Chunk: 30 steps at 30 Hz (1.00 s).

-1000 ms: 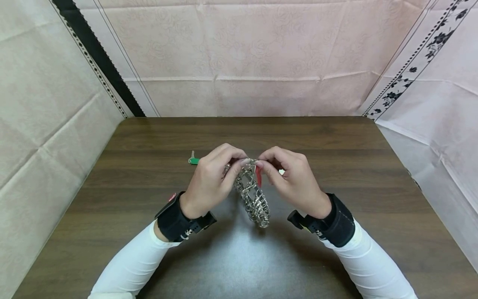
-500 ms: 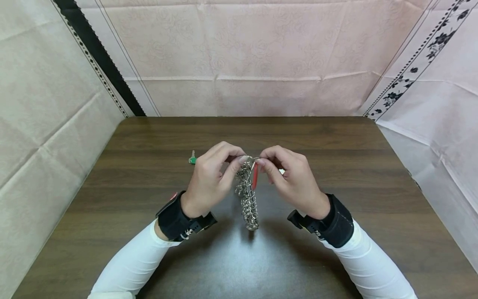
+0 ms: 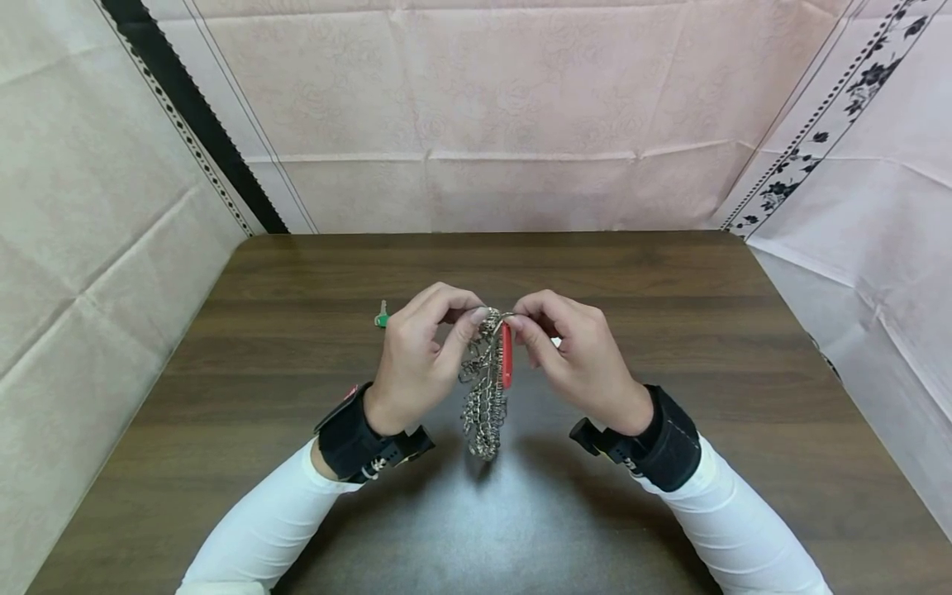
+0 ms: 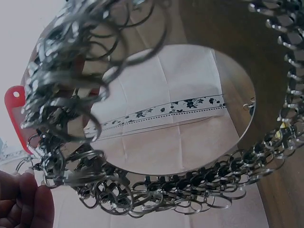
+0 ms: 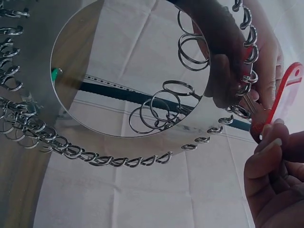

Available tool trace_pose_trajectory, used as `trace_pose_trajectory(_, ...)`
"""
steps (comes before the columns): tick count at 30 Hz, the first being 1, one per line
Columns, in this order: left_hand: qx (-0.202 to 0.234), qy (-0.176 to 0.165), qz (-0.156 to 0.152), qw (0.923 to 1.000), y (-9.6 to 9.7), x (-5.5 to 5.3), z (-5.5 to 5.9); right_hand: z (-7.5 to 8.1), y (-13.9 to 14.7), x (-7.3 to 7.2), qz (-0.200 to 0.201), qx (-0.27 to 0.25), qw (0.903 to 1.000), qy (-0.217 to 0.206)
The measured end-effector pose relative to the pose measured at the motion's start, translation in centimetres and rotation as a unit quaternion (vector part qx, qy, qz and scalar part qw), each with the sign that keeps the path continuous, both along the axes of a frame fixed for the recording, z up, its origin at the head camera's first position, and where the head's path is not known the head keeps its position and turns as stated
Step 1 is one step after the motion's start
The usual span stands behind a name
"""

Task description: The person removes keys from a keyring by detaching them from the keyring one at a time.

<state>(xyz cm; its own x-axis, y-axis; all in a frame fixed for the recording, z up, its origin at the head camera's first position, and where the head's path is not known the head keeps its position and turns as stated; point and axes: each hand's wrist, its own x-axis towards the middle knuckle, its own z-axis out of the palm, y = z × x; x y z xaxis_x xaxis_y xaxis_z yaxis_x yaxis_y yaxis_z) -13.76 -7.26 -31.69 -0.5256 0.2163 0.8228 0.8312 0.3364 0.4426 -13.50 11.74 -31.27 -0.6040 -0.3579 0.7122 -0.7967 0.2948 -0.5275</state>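
Note:
A flat metal hoop [image 5: 111,146] with a large round hole is lined all round with small hooks and split rings. In the head view it hangs nearly edge-on between my hands. My left hand [image 3: 426,355] pinches its upper part between thumb and fingers. My right hand [image 3: 583,355] pinches the end of a red key tag [image 3: 507,355] at the hoop's right side. A small split ring [image 4: 26,164] shows by the fingertips at that end of the tag. Whether the tag's ring is linked to a hook cannot be told.
A green-headed key [image 3: 383,318] lies on the brown wooden table [image 3: 357,273], beyond my left hand. A pale patterned cloth [image 3: 483,99] hangs behind the table's far edge. More white cloth [image 3: 878,273] flanks the sides. Something small and white shows between my right fingers.
The hoop has swung leftward and turned more edge-on. The red tag now hangs straight and shows more of its length. Both hands stay nearly in place.

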Motion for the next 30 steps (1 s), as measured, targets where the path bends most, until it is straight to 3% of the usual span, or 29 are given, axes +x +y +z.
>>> trace_pose_trajectory(16,-0.016,-0.003,-0.010,0.9998,-0.02,-0.03,-0.13,-0.37,-0.42,-0.07,-0.004,-0.015,0.9998,-0.007)
trace_pose_trajectory(30,-0.035,0.019,-0.031,0.9987,0.09,-0.07,-0.25,-0.27,-0.09,-0.23,0.041,-0.040,0.9983,-0.013)
